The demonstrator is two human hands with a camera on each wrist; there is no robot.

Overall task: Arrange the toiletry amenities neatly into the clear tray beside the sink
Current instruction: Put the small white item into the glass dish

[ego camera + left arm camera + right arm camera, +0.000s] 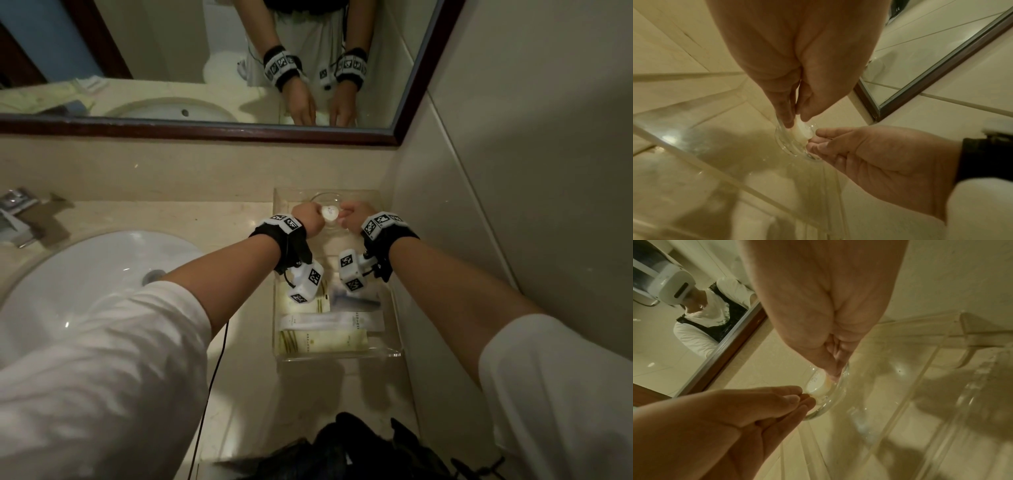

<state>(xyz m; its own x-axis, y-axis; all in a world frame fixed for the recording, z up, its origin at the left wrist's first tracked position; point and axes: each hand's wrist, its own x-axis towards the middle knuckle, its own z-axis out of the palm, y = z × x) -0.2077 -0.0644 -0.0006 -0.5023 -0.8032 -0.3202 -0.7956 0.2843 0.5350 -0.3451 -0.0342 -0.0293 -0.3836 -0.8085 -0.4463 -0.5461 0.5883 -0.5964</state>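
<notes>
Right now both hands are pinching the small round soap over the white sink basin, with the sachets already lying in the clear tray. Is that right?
Not quite. The left hand and right hand pinch the round soap over the small glass dish at the far end of the clear tray, not over the sink. The head view shows it. The sachets do lie in the tray.

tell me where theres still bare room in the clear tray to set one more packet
Bare floor in the clear tray lies mid-tray, between the glass dish and the near packets. The far end is crowded: both hands hold the round soap over the dish.
</notes>
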